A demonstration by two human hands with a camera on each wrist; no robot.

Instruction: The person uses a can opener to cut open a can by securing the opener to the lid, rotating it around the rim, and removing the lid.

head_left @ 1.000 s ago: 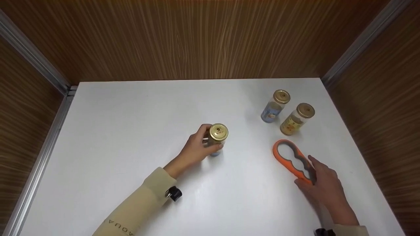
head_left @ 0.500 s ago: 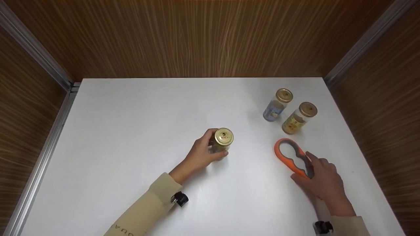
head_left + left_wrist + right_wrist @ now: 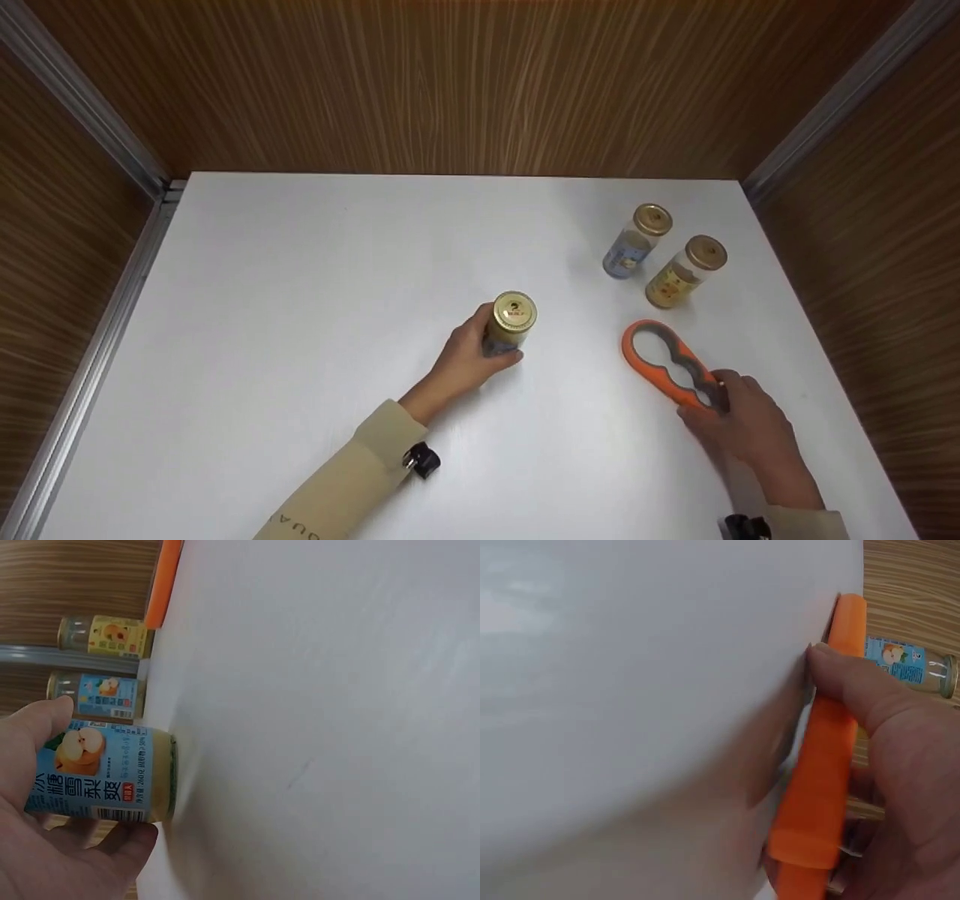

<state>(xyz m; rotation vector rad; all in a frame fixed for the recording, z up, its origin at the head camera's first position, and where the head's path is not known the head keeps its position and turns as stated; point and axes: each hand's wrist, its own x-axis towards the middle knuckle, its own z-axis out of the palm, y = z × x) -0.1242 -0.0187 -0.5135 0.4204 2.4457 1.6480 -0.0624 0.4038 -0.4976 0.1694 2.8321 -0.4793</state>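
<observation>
My left hand (image 3: 466, 358) grips a glass jar (image 3: 97, 771) with a gold lid and a blue pear label, near the middle of the table. The jar stands upright; whether its base touches the table I cannot tell. Toward the right, my right hand (image 3: 752, 421) holds the near end of an orange jar opener (image 3: 660, 379) with a grey scalloped inside. In the right wrist view its thumb lies along the orange side, and the other fingers are partly hidden behind.
Two more gold-lidded jars stand at the back right, one blue-labelled (image 3: 628, 251) and one yellow-labelled (image 3: 673, 283). The white table (image 3: 300, 262) is bounded by wood-grain panels (image 3: 450, 90) at the back and sides.
My left hand has shifted slightly right and nearer with the jar. The right hand has drawn the jar opener a little toward me over the last half second. The head view has shifted slightly.
</observation>
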